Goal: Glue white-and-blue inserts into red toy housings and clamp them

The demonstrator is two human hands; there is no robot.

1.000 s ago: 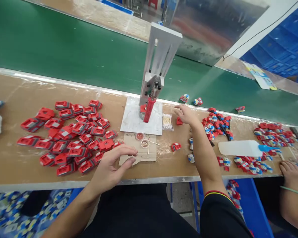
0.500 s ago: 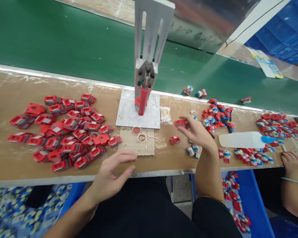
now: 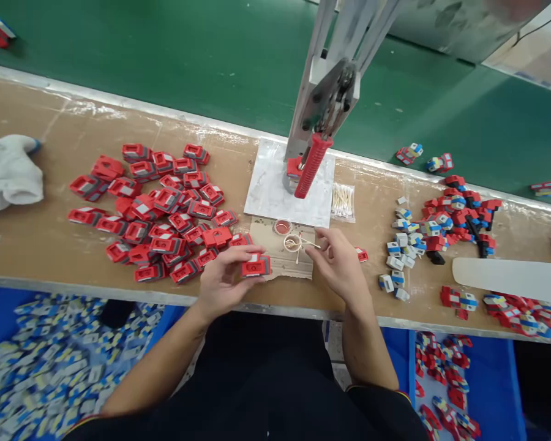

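My left hand grips a red toy car body with a grey stripe between thumb and fingers, above the table's front edge. Beside the small cup my right hand is held with thumb and forefinger apart. Between those fingertips lies the end of a cotton swab, which leans out of the cup; I see no grip on it. A second small cup with red contents stands just behind. Both cups are on a piece of cardboard. Many more red car bodies are heaped to the left.
A press with a red handle stands on a metal plate. A bag of cotton swabs lies beside it. Small white-blue parts, assembled red pieces and a white bottle are rightward. A white glove lies far left.
The view has shifted left. A red car body that was in my right hand is gone from it, and my left hand, empty before, holds one. My right hand has moved to the swab cup.
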